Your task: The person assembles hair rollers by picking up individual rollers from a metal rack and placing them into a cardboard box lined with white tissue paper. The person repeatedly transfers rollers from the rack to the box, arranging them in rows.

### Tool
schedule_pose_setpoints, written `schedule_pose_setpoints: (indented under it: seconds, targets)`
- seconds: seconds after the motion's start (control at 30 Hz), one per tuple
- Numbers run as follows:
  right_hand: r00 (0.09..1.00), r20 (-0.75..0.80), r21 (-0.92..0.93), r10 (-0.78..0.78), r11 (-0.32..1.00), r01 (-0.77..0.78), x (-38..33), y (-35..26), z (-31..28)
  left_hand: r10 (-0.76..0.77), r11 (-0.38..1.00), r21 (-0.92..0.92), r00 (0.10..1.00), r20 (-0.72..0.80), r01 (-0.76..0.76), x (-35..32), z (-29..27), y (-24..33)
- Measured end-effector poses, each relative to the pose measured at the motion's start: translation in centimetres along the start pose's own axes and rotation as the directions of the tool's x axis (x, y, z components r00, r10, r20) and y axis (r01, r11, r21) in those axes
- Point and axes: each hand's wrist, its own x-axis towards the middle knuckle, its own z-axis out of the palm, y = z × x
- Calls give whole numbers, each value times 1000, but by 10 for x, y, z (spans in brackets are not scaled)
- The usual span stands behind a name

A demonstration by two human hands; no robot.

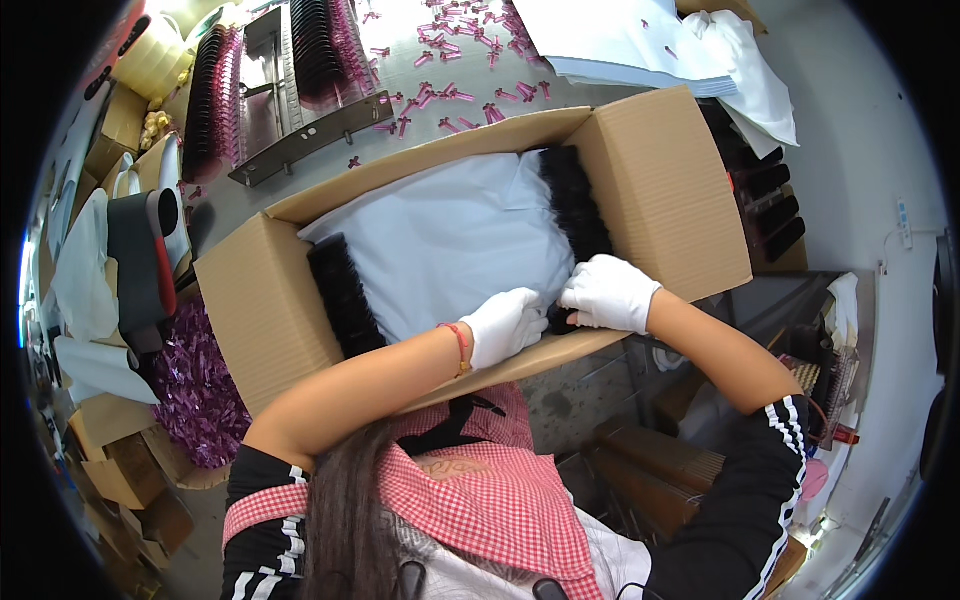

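Both gloved hands, left [505, 325] and right [608, 292], pinch small black pieces [560, 318], mostly hidden, in the cardboard box [660, 190].

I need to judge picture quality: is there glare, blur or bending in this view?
Head view: glare washes out the grey table top; straight edges of the brown cardboard box bow near the rim; black corners frame the picture; the white-gloved left hand and right hand look sharp.
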Motion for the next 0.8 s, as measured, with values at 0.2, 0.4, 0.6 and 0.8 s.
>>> schedule_pose_setpoints:
  seconds: [0.2,0.4,0.6,0.8]
  targets:
    - [993,77,-240,-86,965,103,-9,12,-5,4,999,43,1000,-23,-3,69,-22,-20]
    - [933,319,-291,167,954,-71,9,-8,-27,186,776,611,982,20,-159,-29,8,16]
    - [999,-41,5,22,1000,-22,73,-54,-112,881,128,795,436,184,-593,-177,-48,45]
    - [501,-857,47,-122,949,312,231,-113,-160,846,-217,703,-490,-210,-677,-245,-121,87]
